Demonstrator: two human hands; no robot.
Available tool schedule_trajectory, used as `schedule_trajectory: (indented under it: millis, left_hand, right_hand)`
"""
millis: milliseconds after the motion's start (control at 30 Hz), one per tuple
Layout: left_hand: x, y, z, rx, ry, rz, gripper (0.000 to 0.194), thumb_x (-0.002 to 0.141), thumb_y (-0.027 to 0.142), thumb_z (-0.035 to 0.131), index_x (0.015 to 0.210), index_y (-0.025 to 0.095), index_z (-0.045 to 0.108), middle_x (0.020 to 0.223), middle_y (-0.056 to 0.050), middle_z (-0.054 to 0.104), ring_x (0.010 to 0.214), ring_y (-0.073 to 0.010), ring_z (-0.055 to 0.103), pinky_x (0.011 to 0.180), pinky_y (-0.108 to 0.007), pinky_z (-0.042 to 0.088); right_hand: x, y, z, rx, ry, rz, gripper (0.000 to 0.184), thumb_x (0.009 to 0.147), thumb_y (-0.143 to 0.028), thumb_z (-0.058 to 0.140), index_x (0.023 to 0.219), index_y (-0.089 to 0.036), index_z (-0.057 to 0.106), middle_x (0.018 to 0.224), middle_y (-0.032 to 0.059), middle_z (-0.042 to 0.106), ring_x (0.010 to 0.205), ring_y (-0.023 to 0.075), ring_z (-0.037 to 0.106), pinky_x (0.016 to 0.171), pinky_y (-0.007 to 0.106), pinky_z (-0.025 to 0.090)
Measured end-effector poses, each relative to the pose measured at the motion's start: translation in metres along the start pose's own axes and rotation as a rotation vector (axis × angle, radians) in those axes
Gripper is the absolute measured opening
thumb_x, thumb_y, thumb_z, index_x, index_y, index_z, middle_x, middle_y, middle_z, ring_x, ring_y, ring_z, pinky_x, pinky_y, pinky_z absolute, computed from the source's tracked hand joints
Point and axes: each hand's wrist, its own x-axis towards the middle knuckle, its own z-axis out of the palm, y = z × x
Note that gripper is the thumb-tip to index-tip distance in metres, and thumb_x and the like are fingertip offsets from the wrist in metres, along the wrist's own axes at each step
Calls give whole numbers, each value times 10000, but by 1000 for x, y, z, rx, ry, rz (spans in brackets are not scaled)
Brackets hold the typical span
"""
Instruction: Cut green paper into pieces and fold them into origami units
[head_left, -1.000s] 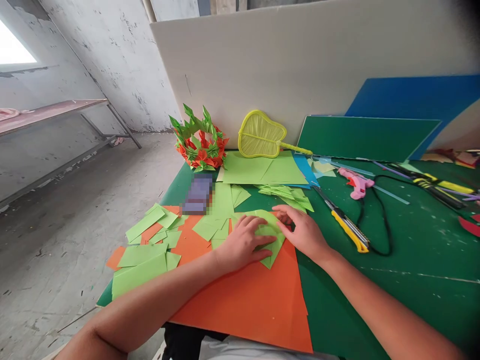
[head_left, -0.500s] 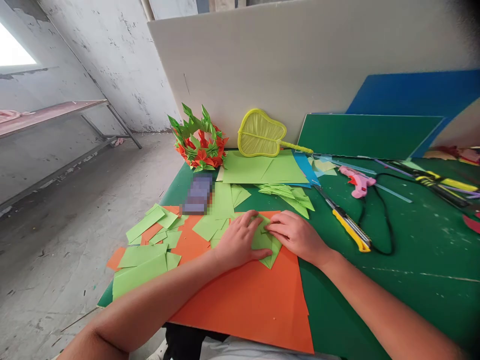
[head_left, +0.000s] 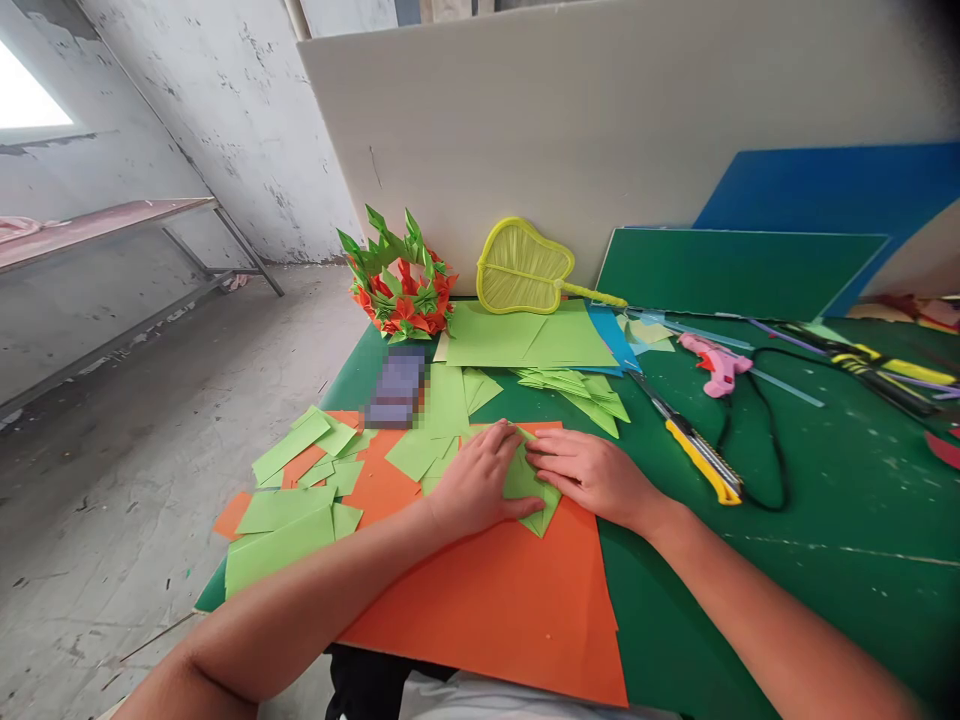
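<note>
A person's left hand [head_left: 476, 485] and right hand [head_left: 592, 472] press flat, fingers together, on a folded green paper [head_left: 534, 486] atop an orange sheet [head_left: 502, 600].

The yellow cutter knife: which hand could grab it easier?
Probably the right hand. It presses the folded green paper closest to the yellow utility knife; the left hand lies on the paper's far side.

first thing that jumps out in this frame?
Both hands, the left hand and the right hand, press flat on a folded green paper lying on a big orange sheet at the near edge of the green table. Behind them, a spiky green and orange paper wreath stands by a yellow fan against the white board.
</note>
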Motion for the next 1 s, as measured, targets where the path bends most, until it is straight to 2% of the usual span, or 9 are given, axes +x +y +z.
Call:
schedule_trajectory:
  millis: [367,667,867,1000]
  left_hand:
    - [2,3,-5,-16,-36,-34,653,771,606,615,1213,146,477,1295,-150,492,1195,-309,523,988,-439,459]
    - [0,2,-2,10,-21,-33,659,778,605,602,1240,159,450,1396,-172,424,1289,-325,450,1040,-449,428]
    - [0,2,-2,30,-6,-22,653,769,590,623,1219,145,461,1370,-183,457,1324,-339,412,1049,-461,422]
    - [1,3,-5,32,-36,-32,645,777,586,619,1214,137,463,1376,-185,456,1322,-336,417,1031,-459,441]
  right_hand:
    - [-1,2,2,-5,-8,-22,269,952,-215,496,1135,-212,693,1187,26,685,1171,237,595,1015,419,508]
    - [-2,4,3,-2,20,-47,268,942,-204,516,1144,-209,693,1176,19,691,1171,235,596,1023,399,507]
    - [-2,5,4,10,-1,-39,276,948,-207,507,1157,-189,686,1196,21,681,1190,235,581,1036,394,499]
    - [-2,5,3,14,-4,-39,276,948,-207,506,1159,-198,685,1198,18,680,1190,236,581,1029,397,503]
